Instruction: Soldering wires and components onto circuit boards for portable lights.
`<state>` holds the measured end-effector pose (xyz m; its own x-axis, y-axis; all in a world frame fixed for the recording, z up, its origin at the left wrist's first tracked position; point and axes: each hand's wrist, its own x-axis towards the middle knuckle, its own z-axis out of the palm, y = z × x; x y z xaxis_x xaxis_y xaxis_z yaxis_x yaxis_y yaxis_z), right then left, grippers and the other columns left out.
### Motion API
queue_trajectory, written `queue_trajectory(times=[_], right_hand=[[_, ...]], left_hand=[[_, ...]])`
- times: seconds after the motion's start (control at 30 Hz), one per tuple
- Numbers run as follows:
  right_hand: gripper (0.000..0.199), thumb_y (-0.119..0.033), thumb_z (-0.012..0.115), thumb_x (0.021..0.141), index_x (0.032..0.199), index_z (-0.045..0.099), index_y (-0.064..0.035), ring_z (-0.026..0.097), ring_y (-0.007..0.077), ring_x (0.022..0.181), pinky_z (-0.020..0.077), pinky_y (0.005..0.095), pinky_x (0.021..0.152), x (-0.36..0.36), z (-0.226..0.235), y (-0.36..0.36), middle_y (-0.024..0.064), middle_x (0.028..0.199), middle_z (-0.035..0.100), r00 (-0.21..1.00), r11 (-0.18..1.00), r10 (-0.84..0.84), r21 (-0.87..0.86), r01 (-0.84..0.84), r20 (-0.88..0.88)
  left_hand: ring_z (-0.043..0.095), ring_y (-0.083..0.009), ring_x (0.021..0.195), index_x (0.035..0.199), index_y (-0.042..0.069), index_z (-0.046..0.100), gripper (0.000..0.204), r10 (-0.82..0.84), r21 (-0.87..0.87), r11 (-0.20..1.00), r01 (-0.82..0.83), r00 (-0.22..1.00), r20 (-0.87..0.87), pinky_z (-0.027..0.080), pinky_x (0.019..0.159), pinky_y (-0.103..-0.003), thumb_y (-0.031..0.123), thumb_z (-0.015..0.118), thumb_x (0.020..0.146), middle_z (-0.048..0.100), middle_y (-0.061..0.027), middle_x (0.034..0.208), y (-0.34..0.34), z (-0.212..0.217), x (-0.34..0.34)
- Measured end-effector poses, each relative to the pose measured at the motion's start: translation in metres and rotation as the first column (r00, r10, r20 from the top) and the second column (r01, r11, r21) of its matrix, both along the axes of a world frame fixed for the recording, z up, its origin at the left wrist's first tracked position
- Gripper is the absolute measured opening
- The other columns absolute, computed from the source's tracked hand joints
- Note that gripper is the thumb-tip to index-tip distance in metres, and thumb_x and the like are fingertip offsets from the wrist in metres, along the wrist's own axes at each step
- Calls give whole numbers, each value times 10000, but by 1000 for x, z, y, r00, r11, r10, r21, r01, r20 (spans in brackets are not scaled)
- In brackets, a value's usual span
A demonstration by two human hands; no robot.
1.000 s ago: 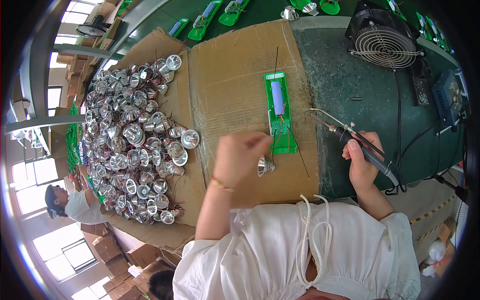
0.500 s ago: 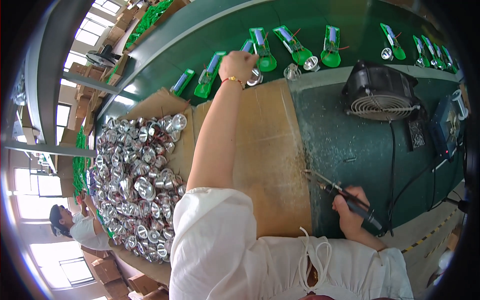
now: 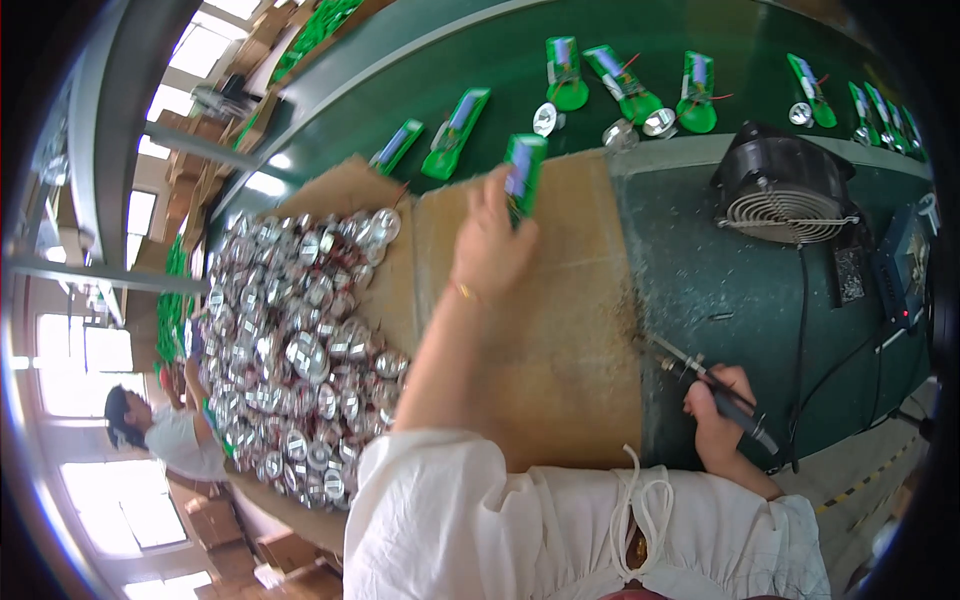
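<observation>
My left hand (image 3: 492, 250), slightly smeared by motion, grips a green plastic lamp housing (image 3: 528, 160) with a bluish-purple battery in it. It is over the far part of a brown cardboard sheet (image 3: 570, 350). At the lower right, my right hand (image 3: 712, 425) is closed around a black soldering iron (image 3: 750, 425). Its metal tip points up and left, near the sheet's right edge. A large heap of shiny silver lamp reflectors (image 3: 300, 350) with thin red wires lies left of my left forearm.
Beyond the sheet, more green housings (image 3: 565, 85) stand in a row, some with reflectors (image 3: 545, 118) beside them. A black fan (image 3: 785, 180) with a wire grille and a blue soldering station (image 3: 897, 265) are on the right. At the far left a co-worker (image 3: 175, 440) sits.
My left hand has taken a green housing from the far row and drawn it nearer over the cardboard. A reflector stays behind at the row. My right hand still holds the soldering iron.
</observation>
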<state>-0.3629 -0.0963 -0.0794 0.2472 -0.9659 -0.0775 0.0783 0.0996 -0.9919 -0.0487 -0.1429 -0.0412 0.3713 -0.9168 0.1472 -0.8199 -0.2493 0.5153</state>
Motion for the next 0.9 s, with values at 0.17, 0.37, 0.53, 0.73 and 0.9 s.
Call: queue_trajectory(times=[0.17, 0.37, 0.53, 0.73, 0.9], right_hand=[[128, -73, 585, 817, 847, 492, 9, 506, 86, 550, 422, 213, 503, 2, 0, 0, 66, 699, 529, 1000, 999, -10, -38, 10, 5], [146, -106, 598, 826, 863, 514, 7, 498, 83, 530, 414, 198, 495, -3, -4, 7, 61, 661, 547, 997, 992, -74, -100, 75, 10], [145, -123, 601, 826, 860, 519, -8, 488, 78, 529, 396, 194, 488, 2, -2, 11, 49, 653, 541, 998, 991, -51, -120, 53, 24], [135, -128, 594, 832, 865, 522, -18, 482, 77, 533, 388, 192, 487, -1, -1, 16, 44, 652, 536, 998, 988, -60, -141, 60, 6], [150, -105, 609, 821, 856, 509, 1, 509, 79, 544, 429, 198, 501, 0, 8, 22, 58, 680, 546, 999, 986, -28, -162, 34, 40]], left_hand=[[477, -391, 1010, 1276, 59, 327, 608, 86, 32, 996, -83, 992, -97, 457, 805, -432, 106, 591, 730, 400, -206, 1146, 110, 5, -98], [484, -310, 945, 977, 58, 528, 382, 410, -260, 908, -327, 820, 399, 392, 779, -418, 304, 663, 717, 507, -151, 1012, 151, 16, -58], [500, -262, 927, 776, 89, 674, 292, 594, 39, 551, -834, 425, 683, 385, 764, -412, 365, 686, 682, 566, -80, 895, 191, 45, 14], [565, -237, 812, 798, 71, 670, 157, 665, -268, 746, -609, 667, 336, 419, 710, -373, 220, 625, 785, 621, -59, 812, 201, 34, 5], [592, -103, 620, 836, 12, 658, 135, 633, -605, 572, -554, 767, -104, 450, 565, -246, 135, 603, 829, 648, -54, 681, 202, 48, 2]])
